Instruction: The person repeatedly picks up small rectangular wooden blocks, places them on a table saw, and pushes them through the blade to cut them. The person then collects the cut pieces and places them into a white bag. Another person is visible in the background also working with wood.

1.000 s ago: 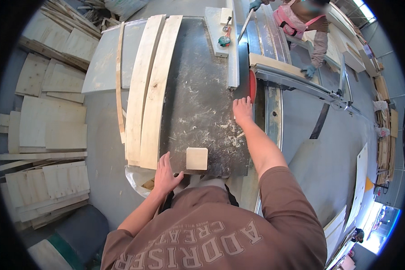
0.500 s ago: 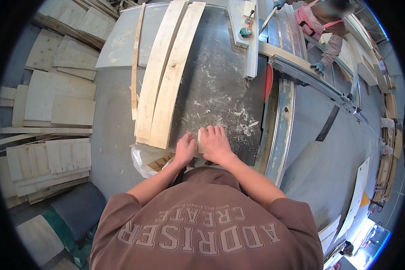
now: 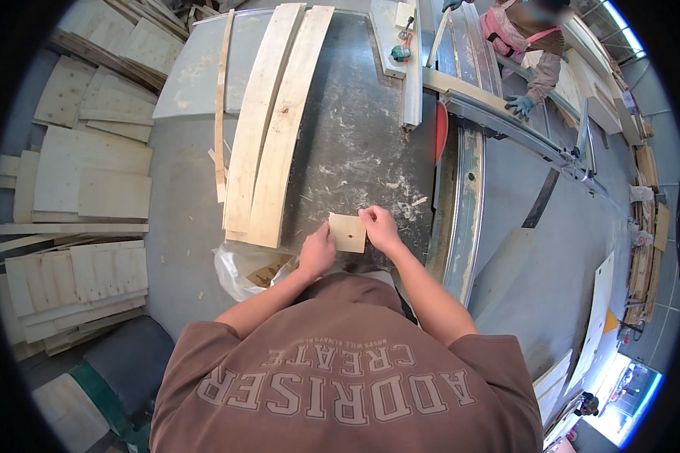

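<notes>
A small, squarish piece of pale wood (image 3: 347,232) with a dark spot near its middle is held between my two hands over the near edge of the table. My left hand (image 3: 319,249) grips its left edge. On the opposite side, my right hand (image 3: 381,229) pinches the upper right corner. Its broad face shows from above. Just left of my hands, two long pale boards (image 3: 285,128) lie side by side on the dark saw table (image 3: 340,143), which is strewn with wood shavings.
A red blade guard (image 3: 440,132) stands by the metal rail at right. Across the table, a co-worker's gloved hand (image 3: 519,106) rests near the sliding fence. Stacked wood panels (image 3: 91,166) line the left side. A white plastic bag (image 3: 238,273) sits below the boards.
The wood piece has turned from edge-on to show its broad face. My right hand has shifted right to its upper corner. The co-worker's hand has moved slightly in view.
</notes>
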`<action>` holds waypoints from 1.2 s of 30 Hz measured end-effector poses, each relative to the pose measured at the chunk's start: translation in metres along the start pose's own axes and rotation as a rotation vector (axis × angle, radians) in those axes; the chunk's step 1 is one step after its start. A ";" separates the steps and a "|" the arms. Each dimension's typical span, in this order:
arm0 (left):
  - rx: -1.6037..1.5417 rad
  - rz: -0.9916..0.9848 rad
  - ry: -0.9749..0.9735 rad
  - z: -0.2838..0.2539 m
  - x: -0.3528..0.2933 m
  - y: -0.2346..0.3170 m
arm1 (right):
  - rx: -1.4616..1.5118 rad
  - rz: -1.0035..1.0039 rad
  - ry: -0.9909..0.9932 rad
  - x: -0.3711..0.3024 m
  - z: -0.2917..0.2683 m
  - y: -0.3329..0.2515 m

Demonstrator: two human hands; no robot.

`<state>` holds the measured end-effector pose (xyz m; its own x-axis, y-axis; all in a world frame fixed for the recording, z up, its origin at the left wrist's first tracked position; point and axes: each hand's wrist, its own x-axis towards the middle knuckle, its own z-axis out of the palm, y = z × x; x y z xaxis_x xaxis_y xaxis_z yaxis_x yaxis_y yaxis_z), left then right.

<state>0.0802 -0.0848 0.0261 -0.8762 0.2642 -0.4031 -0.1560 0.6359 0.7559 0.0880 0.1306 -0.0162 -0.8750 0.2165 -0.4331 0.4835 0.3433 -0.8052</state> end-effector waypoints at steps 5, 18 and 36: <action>0.071 0.004 0.002 0.006 0.003 -0.013 | 0.028 -0.001 0.193 0.013 0.010 0.006; -0.100 -0.065 -0.082 0.010 0.001 -0.004 | 0.526 0.173 0.071 -0.031 0.066 0.014; 0.724 0.681 -0.240 -0.035 0.043 0.009 | -0.985 -0.455 -0.083 -0.044 0.005 -0.047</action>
<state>0.0254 -0.0935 0.0338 -0.5486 0.8212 -0.1570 0.7241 0.5606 0.4019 0.1035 0.1003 0.0391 -0.9585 -0.1658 -0.2318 -0.1102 0.9657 -0.2351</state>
